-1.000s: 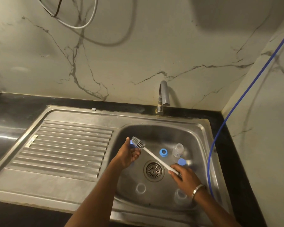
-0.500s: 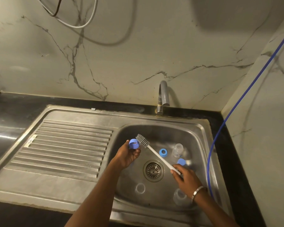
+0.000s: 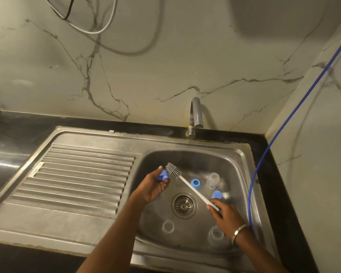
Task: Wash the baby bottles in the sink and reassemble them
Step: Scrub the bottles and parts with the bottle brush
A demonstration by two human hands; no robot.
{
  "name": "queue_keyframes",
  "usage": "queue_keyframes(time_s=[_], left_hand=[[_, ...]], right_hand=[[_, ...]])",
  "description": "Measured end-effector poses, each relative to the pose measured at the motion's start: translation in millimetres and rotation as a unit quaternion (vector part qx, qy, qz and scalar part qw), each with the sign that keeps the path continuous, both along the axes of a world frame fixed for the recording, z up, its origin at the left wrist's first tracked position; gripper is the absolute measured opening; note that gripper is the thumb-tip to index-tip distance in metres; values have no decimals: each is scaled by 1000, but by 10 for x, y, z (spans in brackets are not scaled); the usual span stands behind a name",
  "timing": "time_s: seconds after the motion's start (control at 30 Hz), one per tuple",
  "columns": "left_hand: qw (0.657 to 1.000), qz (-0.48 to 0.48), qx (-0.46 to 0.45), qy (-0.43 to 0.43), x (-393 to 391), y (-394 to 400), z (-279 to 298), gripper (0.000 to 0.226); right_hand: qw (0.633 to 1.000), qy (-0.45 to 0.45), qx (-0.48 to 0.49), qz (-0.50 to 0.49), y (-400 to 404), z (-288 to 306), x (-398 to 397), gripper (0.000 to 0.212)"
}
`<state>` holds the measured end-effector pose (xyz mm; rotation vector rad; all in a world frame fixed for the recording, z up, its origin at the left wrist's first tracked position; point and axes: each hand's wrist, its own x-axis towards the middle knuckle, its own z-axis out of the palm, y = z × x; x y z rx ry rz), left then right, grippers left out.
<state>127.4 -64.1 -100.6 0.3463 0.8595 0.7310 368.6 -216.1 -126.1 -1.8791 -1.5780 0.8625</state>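
From my remote seat, sink (image 3: 242, 154) basin holds all loose parts, tap (image 3: 195, 113) looks off, no water visible, so risk one: scrubbing dry, nothing rinses. Clear bottle (image 3: 213, 180) stands at the back, another clear bottle (image 3: 216, 235) near front right, easy to knock over with a forearm. Left hand (image 3: 152, 186) pinches a blue cap (image 3: 162, 176) between thumb and fingers; right hand (image 3: 224, 215) grips the brush (image 3: 187, 184) handle end, bristles just beside the cap. Long lever, small wet cap: I judge it could pop free toward the drain (image 3: 184, 205). Blue ring (image 3: 195, 182), second blue cap (image 3: 217, 194) and clear ring (image 3: 167, 226) lie loose, may get mismatched.
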Motion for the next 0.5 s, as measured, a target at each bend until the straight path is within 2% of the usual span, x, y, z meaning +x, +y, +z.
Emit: queue_keyframes(time_s=[0.33, 0.43, 0.5], left_hand=[[998, 39, -50, 15, 29, 12, -45, 44], [999, 20, -29, 2, 26, 12, -42, 49], [1000, 4, 11, 0, 42, 3, -34, 41]], right_hand=[[1000, 11, 12, 3, -2, -10, -13, 6], [999, 10, 24, 20, -15, -2, -27, 10], [1000, 8, 23, 18, -18, -9, -34, 10]])
